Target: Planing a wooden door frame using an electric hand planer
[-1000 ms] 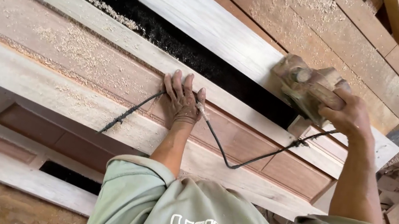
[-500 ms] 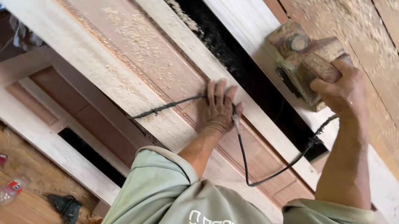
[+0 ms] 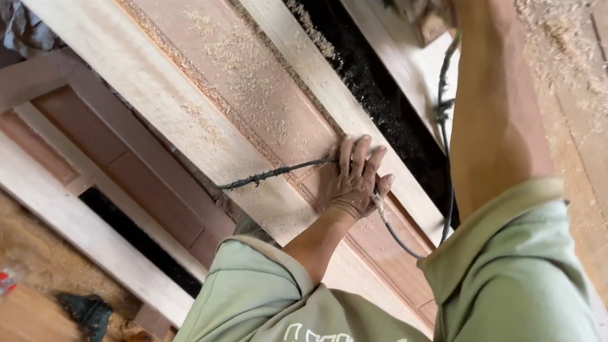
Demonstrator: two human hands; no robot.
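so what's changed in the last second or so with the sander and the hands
The right hand has pushed the sander up along the door, so both are now almost out of the top of the view; only the forearm and the trailing cord show. The view has also swung. The left hand stays pressed flat on the sawdust-covered door panel, over the black cable.

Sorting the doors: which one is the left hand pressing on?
The upper, sawdust-strewn door; the left hand lies flat on it. The lower door goes untouched.
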